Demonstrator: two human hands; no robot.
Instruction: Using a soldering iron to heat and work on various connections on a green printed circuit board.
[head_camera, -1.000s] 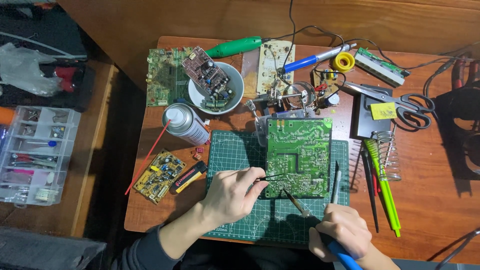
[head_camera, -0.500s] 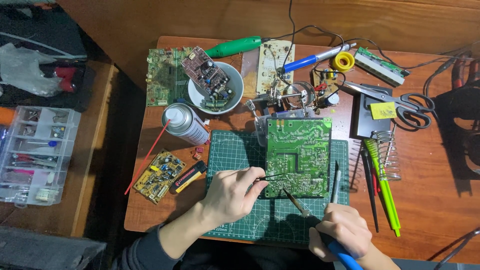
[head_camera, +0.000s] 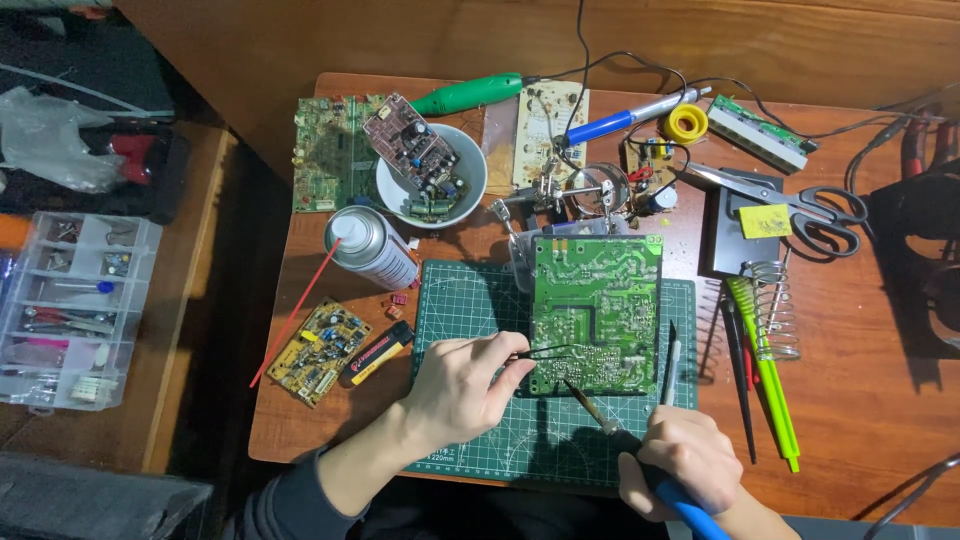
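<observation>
Left hand: your left hand (head_camera: 455, 385) is curling nearly closed, pinching thin black tweezers (head_camera: 545, 352) between thumb and fingers; the tips are pointing toward 3 o'clock and touching the lower left part of the green circuit board (head_camera: 597, 310).
Right hand: your right hand (head_camera: 680, 462) is closing in a fist around the blue handle of a soldering iron (head_camera: 600, 412); the iron's tip is aiming toward 10 o'clock and meeting the board's lower edge, just beside the tweezer tips.
Circuit board: it is lying solder side up on the green cutting mat (head_camera: 480, 300), at 1 o'clock from your left hand and 11 o'clock from your right.
At 3 o'clock of the board: a slim dark tool (head_camera: 669, 352) is lying along the mat's right edge; farther out, a coiled iron stand (head_camera: 772, 305) and a long green tool (head_camera: 768, 378) are resting on the table (head_camera: 860, 400).
At 9 o'clock of the board: a spray can (head_camera: 372, 247) with a red straw is lying tilted, and a small yellow board (head_camera: 321, 349) is sitting beside a black and yellow stick (head_camera: 380, 352).
At 12 o'clock: a white bowl (head_camera: 428, 180) is holding another board; scissors (head_camera: 800, 203) are lying at 2 o'clock.
Far 9 o'clock: a clear parts box (head_camera: 70, 310) is sitting off the table.
</observation>
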